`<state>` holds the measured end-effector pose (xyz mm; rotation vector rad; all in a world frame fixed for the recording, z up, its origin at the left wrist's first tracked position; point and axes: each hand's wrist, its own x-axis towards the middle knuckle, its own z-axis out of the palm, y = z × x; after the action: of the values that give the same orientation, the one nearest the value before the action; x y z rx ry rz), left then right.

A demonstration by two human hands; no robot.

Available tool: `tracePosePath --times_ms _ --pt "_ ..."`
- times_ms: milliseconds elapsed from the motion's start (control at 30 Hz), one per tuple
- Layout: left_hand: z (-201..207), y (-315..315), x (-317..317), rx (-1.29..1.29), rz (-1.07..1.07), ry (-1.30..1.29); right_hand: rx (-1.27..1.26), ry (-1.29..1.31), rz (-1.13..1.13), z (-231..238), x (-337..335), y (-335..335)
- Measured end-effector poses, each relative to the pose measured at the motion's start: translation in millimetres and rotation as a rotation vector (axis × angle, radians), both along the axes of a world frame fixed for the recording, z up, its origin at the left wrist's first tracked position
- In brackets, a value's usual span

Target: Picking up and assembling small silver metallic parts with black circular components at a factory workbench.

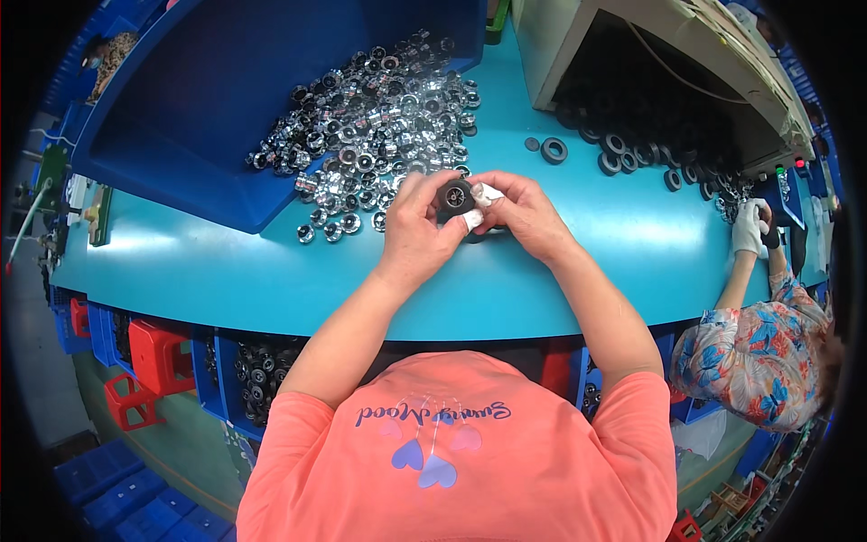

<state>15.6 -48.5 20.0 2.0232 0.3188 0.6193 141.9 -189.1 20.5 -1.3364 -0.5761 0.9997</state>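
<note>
Both of my hands meet over the teal table [226, 262] just in front of me. My left hand [417, 226] and my right hand [522, 215] together grip a small round black part with a shiny metal centre [455, 195]. White tape wraps some of my fingertips. A heap of shiny chrome ring parts [379, 126] spills from a tilted blue tray [208, 117] right behind my hands.
Black rubber rings [623, 149] lie at the back right under a beige machine housing [686, 63]. A co-worker in a flowered shirt with a white glove [748, 228] works at the right. Blue bins of parts [257, 370] and red stools [149, 361] sit below the table edge.
</note>
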Motion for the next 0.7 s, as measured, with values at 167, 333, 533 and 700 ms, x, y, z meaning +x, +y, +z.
tracePosePath --times_ms 167,333,533,700 --pt "-2 -1 1 -0.046 0.012 0.004 -0.002 0.022 0.001 -3 1 0" --pt "-2 -2 2 -0.073 0.028 -0.012 0.000 0.045 -0.006 -4 1 0" --pt "-10 0 2 0.126 0.051 -0.059 -0.088 -0.066 -0.045 -2 -6 4" --pt "-16 2 4 0.395 0.041 -0.188 -0.083 -0.042 -0.029 -6 -1 0"
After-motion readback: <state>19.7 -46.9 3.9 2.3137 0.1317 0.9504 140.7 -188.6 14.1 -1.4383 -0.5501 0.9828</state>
